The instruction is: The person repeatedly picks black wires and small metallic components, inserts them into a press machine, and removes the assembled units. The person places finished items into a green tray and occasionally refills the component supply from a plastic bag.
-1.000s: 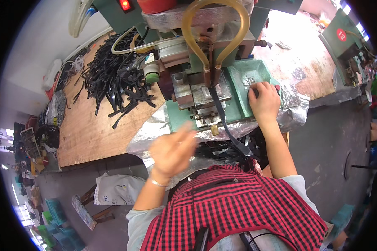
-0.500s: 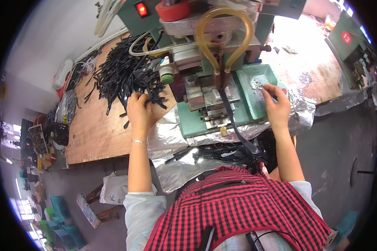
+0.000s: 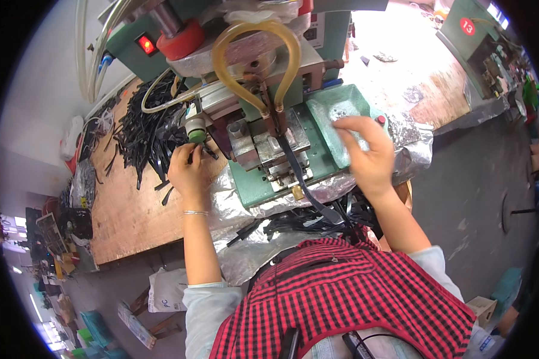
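My left hand is at the near edge of a heap of black straps, left of a green bench press. Its fingers are bent and closed on a black strap, mostly hidden by the fingers. Over a green tray on the press's right side is my right hand, slightly blurred. Its thumb and forefinger are apart, and nothing shows between them. A single black strap hangs from the press's metal fixture toward my apron, its wider end low. Small silvery bits lie in the tray.
Foil covers the table edge around the press base. More black straps lie in front of it, near my lap. A yellowish hose loops above the fixture. Beside my left hand is a green-capped knob. Another machine stands far right.
My view has shifted, so the press sits further left. My left hand has moved toward the press, near the green-capped knob. My right hand's fingers have spread above the tray.
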### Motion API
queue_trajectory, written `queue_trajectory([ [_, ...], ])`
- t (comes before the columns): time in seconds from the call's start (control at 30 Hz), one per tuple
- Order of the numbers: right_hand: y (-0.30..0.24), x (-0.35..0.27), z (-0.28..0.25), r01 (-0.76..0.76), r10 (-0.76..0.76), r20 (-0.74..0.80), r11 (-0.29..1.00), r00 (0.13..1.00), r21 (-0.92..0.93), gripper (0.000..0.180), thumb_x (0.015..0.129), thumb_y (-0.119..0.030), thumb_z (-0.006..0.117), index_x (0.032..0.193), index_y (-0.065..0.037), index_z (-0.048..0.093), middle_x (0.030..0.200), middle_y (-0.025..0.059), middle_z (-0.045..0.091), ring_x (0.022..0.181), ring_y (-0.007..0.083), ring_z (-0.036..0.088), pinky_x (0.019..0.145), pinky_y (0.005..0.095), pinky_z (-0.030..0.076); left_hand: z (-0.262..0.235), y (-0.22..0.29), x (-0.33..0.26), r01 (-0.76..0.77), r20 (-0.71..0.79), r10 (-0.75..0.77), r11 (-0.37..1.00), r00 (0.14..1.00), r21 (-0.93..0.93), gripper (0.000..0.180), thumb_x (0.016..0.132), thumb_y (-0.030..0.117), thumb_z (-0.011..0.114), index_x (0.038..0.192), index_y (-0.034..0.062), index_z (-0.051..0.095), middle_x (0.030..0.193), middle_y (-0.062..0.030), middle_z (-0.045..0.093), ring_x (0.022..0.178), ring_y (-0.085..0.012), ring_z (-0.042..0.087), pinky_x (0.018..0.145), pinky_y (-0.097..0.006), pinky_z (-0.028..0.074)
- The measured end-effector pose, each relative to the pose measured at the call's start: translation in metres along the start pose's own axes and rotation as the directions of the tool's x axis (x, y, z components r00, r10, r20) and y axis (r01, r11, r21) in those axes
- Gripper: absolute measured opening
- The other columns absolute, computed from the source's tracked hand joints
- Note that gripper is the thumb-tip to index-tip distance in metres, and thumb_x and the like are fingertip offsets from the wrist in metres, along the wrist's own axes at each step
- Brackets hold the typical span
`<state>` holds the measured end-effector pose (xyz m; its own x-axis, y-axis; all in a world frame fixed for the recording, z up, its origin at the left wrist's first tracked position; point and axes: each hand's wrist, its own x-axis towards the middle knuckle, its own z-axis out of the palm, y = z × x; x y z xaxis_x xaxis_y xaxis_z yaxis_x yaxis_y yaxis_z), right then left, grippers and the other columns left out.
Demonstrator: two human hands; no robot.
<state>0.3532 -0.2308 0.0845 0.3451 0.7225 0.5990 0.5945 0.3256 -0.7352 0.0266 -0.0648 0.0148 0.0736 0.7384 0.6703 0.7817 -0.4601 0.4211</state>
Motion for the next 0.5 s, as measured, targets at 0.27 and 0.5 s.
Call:
queue_trajectory([
  [0.27,-0.022,0.009,0.073,-0.155,0.185,-0.009,0.851,0.983,0.502,0.033,0.088,0.003,0.07,0.12,0.001,0.063,0.106,0.0071,0.071,0.096,0.0158,0.068,0.088,0.0294,0.053,-0.012,0.018,-0.019,0.163,-0.117,-0.215,0.922,0.97,-0.351,0.008,0.095,0.004,0.071,0.096,-0.0043,0.073,0.092,-0.0099,0.073,0.081,-0.0188,0.072,0.073,-0.028,0.056],
  [0.5,-0.055,0.022,0.057,-0.335,0.293,0.176,0.69,0.94,0.641,0.044,0.088,0.004,0.066,0.13,0.004,0.054,0.12,0.0121,0.067,0.106,0.0173,0.066,0.095,0.0305,0.051,-0.079,0.147,-0.004,-0.479,-0.246,0.412,0.79,0.877,-0.383,0.018,0.09,-0.006,0.068,0.108,-0.0033,0.07,0.1,-0.0159,0.076,0.078,-0.0232,0.074,0.065,-0.028,0.055],
])
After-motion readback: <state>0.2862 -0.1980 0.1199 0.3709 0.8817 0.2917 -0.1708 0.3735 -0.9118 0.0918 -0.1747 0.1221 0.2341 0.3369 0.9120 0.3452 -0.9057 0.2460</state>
